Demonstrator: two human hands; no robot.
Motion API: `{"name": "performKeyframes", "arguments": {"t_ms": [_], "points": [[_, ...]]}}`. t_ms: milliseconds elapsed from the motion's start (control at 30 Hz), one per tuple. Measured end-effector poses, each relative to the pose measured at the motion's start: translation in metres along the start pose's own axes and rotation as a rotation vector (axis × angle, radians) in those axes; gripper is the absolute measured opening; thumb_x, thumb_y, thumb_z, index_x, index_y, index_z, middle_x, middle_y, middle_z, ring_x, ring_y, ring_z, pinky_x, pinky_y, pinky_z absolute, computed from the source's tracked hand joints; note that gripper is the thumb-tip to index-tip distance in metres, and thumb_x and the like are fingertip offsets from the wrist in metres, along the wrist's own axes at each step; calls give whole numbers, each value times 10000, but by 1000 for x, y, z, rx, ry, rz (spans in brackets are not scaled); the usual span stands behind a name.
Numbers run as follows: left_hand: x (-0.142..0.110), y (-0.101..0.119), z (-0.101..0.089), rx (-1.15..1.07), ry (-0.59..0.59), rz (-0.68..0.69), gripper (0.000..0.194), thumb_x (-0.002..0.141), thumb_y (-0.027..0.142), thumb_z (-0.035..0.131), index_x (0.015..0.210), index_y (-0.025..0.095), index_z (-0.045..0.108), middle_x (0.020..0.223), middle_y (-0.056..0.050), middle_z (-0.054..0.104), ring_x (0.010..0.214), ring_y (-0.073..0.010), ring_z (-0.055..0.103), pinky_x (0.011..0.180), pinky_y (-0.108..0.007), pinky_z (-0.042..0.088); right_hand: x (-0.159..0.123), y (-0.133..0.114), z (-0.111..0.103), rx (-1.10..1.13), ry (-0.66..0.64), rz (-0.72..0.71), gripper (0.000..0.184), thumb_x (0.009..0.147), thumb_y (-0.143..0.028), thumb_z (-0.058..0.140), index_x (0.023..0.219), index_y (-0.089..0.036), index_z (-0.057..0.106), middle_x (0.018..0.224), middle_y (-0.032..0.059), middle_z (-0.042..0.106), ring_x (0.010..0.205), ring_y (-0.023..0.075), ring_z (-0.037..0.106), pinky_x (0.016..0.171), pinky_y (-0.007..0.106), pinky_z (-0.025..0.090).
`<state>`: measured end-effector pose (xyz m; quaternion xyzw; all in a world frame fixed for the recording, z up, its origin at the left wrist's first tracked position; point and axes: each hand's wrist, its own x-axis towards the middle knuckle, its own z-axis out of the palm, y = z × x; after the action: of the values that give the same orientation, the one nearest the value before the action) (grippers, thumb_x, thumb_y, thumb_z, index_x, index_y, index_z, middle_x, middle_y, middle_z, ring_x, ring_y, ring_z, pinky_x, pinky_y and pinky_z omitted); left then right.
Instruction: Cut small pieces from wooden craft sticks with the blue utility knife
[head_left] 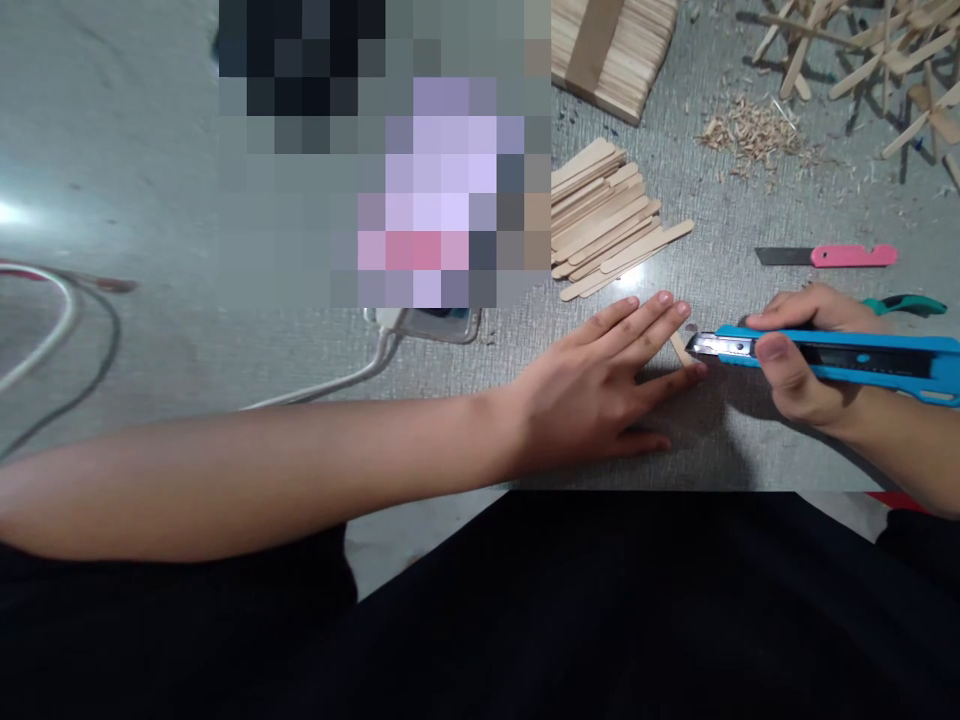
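Observation:
My left hand [600, 380] lies palm down on the grey tabletop with its fingers spread. Under its fingers is a wooden craft stick [682, 349], of which only a short piece shows. In my right hand [799, 350] is a blue utility knife [840, 355], gripped with the thumb along its near side. The short metal blade points left and reaches the craft stick near my left fingertips; whether it is cutting in, I cannot tell. Just beyond my left hand is a loose pile of craft sticks [611, 215].
A pink-handled knife [851, 256] lies beyond my right hand, near a green-handled tool [911, 303] partly hidden by it. Wood shavings [754, 130], a banded stick bundle [637, 60] and crossed stick pieces [885, 55] are at the back. A white cable [330, 385] runs behind my left forearm.

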<state>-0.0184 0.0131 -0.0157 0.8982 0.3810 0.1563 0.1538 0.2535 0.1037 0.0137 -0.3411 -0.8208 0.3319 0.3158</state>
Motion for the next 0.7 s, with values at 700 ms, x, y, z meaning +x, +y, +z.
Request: {"name": "performKeyframes", "arguments": {"t_ms": [700], "points": [[0, -2, 1, 6, 12, 12, 796, 1006, 658, 739, 1646, 220, 560, 1807, -265, 330, 1696, -452, 322, 1383, -585, 337, 20, -5, 7, -114, -27, -502, 164, 864, -273, 766, 925, -258, 614, 646, -40, 675, 475, 139, 621, 442, 279, 504]]}}
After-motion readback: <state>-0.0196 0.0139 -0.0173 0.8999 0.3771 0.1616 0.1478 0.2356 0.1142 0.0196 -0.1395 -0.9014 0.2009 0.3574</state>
